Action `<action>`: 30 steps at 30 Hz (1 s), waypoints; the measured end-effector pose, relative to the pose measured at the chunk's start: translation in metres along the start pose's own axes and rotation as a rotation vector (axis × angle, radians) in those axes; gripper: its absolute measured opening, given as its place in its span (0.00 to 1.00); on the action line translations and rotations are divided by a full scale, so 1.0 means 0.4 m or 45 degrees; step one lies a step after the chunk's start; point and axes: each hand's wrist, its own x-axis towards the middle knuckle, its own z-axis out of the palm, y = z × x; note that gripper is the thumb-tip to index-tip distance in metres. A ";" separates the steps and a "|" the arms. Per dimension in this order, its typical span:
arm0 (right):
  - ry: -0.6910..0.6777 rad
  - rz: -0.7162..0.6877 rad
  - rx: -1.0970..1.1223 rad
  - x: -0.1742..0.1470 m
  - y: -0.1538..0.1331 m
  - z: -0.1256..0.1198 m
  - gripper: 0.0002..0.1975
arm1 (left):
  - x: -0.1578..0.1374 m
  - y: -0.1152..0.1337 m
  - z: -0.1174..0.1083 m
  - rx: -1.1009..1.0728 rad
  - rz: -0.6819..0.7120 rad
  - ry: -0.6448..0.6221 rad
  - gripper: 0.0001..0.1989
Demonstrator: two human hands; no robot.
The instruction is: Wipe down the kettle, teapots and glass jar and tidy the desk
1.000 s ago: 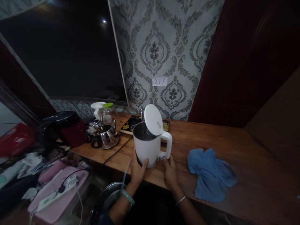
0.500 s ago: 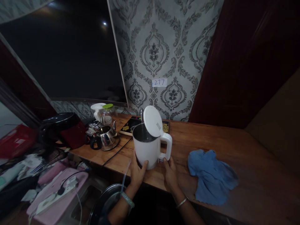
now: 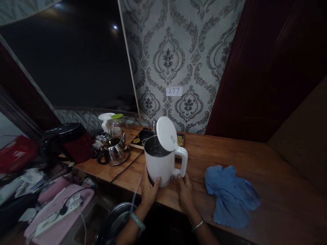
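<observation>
Plainly, one view to work from, the head camera; clock centred on the white kettle (image 3: 158, 169), twelve toward the wall.

Head view: kettle upright at the near edge of the wooden surface (image 3: 217, 149); whether its base rests there or is held just clear, I cannot tell. Lid (image 3: 166, 133) flipped up, leaning toward one. Thin stream of water (image 3: 154, 141) dropping into the mouth from a slim metal spout (image 3: 154, 123) at eleven.

Both hands on the kettle. Left hand (image 3: 149, 189) at seven, thumb and fingers spread, cupping the lower body. Right hand (image 3: 186, 190) between four and five, fingers drawn narrow at the foot of the handle (image 3: 183, 161).

Around it: black hotplate (image 3: 136, 140) behind, at eleven, gold flowers on it. Steel teapot (image 3: 116, 153) near ten; green-lidded jar (image 3: 117, 125) beyond. Red-and-black appliance (image 3: 76, 144) further out, past nine. Crumpled blue cloth (image 3: 231, 195) between three and four, well apart. Below the edge, near seven, a metal pot (image 3: 112, 216).
</observation>
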 end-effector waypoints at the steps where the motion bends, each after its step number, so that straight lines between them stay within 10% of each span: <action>1: -0.001 0.000 -0.006 0.000 0.000 0.000 0.25 | 0.000 -0.001 0.001 0.005 -0.004 0.003 0.46; 30: 0.009 -0.052 -0.051 0.000 -0.006 0.000 0.22 | -0.003 0.006 0.001 -0.023 0.008 -0.013 0.45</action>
